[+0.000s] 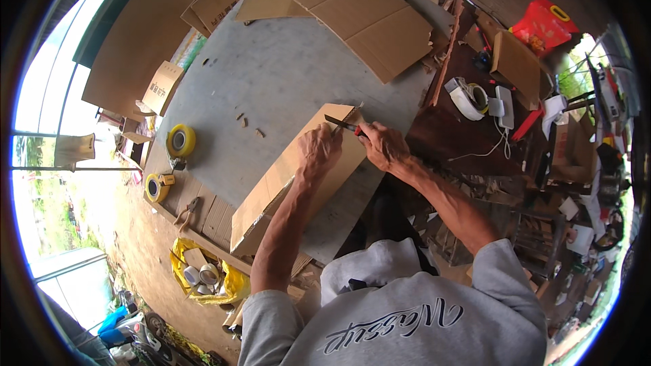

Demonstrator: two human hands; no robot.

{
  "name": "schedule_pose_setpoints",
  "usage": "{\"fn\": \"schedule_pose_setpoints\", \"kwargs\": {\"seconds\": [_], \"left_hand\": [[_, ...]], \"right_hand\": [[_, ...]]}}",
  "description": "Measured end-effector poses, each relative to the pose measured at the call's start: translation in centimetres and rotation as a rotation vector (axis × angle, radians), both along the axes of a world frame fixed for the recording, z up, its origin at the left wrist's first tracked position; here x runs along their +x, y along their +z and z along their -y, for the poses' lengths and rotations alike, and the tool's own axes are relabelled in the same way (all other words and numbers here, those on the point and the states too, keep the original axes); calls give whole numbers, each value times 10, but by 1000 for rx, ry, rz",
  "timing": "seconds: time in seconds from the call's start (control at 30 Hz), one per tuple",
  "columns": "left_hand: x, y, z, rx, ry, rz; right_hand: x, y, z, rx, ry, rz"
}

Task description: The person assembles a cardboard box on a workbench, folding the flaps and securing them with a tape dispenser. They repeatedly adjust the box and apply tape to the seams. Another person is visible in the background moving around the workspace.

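Observation:
A long folded piece of cardboard (pixel 281 186) lies slantwise on the grey tabletop in front of me. My left hand (pixel 320 149) presses on its upper part with the fingers curled, holding it near the far end. In my right hand (pixel 384 148) is a utility knife (pixel 337 122) with a red handle. Its dark blade points left, across the cardboard close to my left fingertips. Exactly how the blade meets the cardboard is too small to tell.
Large cardboard sheets (pixel 369 24) lie at the table's far side. Yellow tape rolls (pixel 181 141) and pliers (pixel 187 211) rest along the left edge. Below them a yellow bag (pixel 237 283) holds used tape cores. A dark red surface (pixel 444 139) at right bears a white power strip (pixel 506 110).

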State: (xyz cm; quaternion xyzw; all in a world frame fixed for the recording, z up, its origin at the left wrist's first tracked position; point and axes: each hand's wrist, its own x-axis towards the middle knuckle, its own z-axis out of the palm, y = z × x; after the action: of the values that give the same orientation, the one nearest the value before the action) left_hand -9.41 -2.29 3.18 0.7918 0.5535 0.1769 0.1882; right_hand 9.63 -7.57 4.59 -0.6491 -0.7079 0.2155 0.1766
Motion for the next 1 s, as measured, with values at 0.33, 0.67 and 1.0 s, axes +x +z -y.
{"fn": "schedule_pose_setpoints", "kwargs": {"seconds": [0.33, 0.67, 1.0], "left_hand": [[4, 8, 1, -28, -10, -28], [-42, 45, 67, 280, 142, 95], [-215, -72, 284, -54, 1255, 517]], "right_hand": [[213, -87, -23, 167, -546, -73], [88, -104, -11, 252, -454, -669], [28, -73, -82, -252, -498, -1324]]}}
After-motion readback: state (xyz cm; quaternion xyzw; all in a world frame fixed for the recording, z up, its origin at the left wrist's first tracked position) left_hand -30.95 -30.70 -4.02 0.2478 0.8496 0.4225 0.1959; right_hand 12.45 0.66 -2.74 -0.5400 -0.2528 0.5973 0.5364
